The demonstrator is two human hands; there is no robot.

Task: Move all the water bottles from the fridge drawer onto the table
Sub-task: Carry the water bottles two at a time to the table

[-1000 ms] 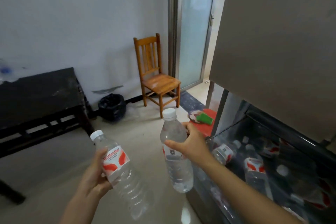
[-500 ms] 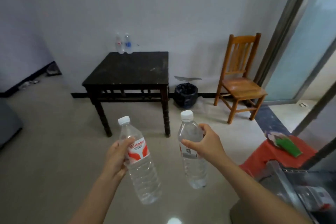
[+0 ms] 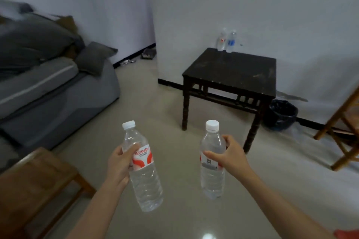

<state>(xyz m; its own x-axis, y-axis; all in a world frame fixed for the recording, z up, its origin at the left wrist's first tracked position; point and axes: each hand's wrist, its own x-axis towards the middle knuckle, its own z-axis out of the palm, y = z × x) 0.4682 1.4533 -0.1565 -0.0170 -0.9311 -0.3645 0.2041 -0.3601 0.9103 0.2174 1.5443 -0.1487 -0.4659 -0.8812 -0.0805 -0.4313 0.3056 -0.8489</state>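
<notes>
My left hand (image 3: 118, 163) grips a clear water bottle (image 3: 144, 178) with a red-and-white label and white cap, tilted slightly left. A second clear bottle (image 3: 212, 176), upright with a white cap, is gripped round its upper body by my right hand (image 3: 230, 156). Both are held over the floor. Ahead and to the right stands the dark wooden table (image 3: 233, 72). At its far edge against the wall stand two bottles, one with a red label (image 3: 221, 41) and one with a blue label (image 3: 231, 42). The fridge drawer is out of view.
A grey sofa (image 3: 48, 87) with cushions fills the left side. A low wooden stool (image 3: 33, 184) sits at the lower left. A black bin (image 3: 282, 114) stands right of the table, and a wooden chair (image 3: 342, 130) is at the right edge.
The view has swung left, away from the fridge: the table now sits ahead to the right and the sofa has come into view. Both hands still hold their bottles.
</notes>
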